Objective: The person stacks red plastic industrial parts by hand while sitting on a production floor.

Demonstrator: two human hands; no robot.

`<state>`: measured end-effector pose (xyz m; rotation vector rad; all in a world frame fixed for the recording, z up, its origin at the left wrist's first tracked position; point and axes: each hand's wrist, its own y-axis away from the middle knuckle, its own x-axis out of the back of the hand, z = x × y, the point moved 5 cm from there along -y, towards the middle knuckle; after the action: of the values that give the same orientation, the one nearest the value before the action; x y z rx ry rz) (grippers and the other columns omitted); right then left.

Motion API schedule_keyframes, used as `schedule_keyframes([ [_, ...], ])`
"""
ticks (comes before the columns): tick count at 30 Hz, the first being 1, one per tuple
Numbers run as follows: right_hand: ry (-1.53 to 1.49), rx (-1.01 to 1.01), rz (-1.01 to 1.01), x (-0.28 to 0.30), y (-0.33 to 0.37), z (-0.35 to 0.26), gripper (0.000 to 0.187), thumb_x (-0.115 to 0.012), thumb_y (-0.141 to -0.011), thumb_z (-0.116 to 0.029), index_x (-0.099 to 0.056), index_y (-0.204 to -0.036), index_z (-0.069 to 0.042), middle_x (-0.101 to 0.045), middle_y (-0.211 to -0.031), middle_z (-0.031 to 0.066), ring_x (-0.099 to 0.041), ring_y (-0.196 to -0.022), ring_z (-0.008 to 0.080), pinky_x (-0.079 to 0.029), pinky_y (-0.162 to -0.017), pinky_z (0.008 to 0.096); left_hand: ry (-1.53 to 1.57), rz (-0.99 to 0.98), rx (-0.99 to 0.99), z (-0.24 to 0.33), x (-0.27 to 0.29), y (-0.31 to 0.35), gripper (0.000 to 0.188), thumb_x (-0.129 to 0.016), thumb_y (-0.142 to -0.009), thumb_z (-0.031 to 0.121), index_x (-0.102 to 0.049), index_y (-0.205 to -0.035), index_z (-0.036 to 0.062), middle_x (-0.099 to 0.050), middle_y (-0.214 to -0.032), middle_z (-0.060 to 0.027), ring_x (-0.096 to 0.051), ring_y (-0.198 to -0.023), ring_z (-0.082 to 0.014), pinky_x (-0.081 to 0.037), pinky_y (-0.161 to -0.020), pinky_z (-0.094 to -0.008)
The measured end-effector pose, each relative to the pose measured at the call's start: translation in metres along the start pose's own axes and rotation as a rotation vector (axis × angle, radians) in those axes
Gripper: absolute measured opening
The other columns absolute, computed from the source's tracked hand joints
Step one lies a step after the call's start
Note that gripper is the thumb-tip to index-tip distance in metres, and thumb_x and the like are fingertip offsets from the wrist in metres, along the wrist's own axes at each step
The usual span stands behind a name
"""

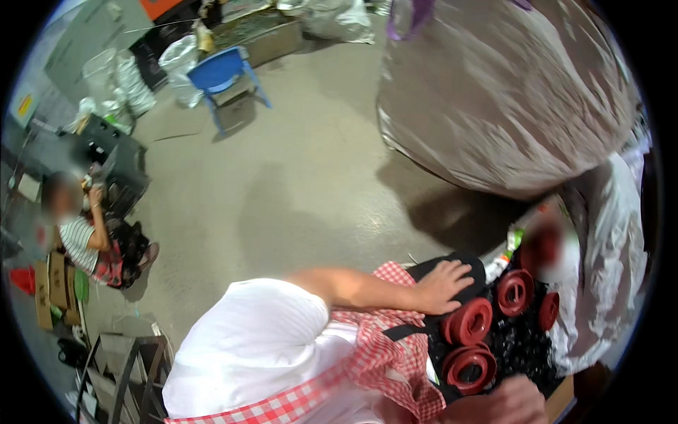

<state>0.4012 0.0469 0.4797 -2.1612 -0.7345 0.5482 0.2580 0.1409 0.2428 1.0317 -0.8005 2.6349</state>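
Note:
My left hand (445,286) rests with its fingers spread over a black surface, beside a red round part with a hollow centre (468,321). No object shows in that hand. Blurred at the lower edge, my right hand (517,401) is nearest to another red ring-shaped part (469,369); its fingers cannot be made out. Further red round parts, one of them upright (515,292) and one on its side (549,311), lie on a shiny black heap (519,346), whose material I cannot tell.
A large grey-brown sack (501,99) bulges at the upper right, above a white plastic bag (607,261). A blue chair (219,74) stands far off. To the left, a person (88,237) sits by a dark machine (116,159). A metal-framed rack (123,374) stands lower left.

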Motion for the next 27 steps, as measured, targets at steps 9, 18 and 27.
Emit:
schedule_keyframes([
  [9, -0.154, -0.02, -0.154, -0.029, -0.068, 0.022, 0.016, -0.06, -0.078, -0.017, -0.051, -0.085, -0.005, -0.054, -0.078, 0.0071, -0.051, -0.074, 0.0174, -0.039, -0.062, 0.0294, -0.024, -0.02, 0.025, 0.005, -0.008, -0.001, 0.066, -0.071, -0.069, 0.027, -0.048, -0.126, 0.0045, -0.037, -0.137, -0.0215, -0.035, -0.125, -0.041, -0.03, -0.102, -0.0495],
  [18, -0.146, -0.038, -0.185, -0.033, -0.081, 0.034, 0.027, -0.066, -0.074, -0.018, -0.053, -0.092, -0.002, -0.056, -0.086, 0.0075, -0.052, -0.081, 0.0178, -0.04, -0.069, 0.0291, -0.007, -0.059, 0.03, 0.004, -0.015, -0.004, 0.067, -0.072, -0.069, 0.029, -0.048, -0.126, 0.004, -0.035, -0.138, -0.0222, -0.033, -0.126, -0.041, -0.029, -0.102, -0.0495],
  [27, -0.022, -0.093, -0.147, -0.014, -0.092, 0.038, 0.04, -0.072, -0.069, -0.019, -0.055, -0.099, 0.0, -0.057, -0.094, 0.0079, -0.054, -0.089, 0.0181, -0.041, -0.077, 0.0288, 0.02, -0.033, 0.053, 0.004, -0.008, -0.006, 0.066, -0.071, -0.066, 0.028, -0.05, -0.124, 0.0053, -0.039, -0.136, -0.0203, -0.034, -0.126, -0.04, -0.029, -0.102, -0.05],
])
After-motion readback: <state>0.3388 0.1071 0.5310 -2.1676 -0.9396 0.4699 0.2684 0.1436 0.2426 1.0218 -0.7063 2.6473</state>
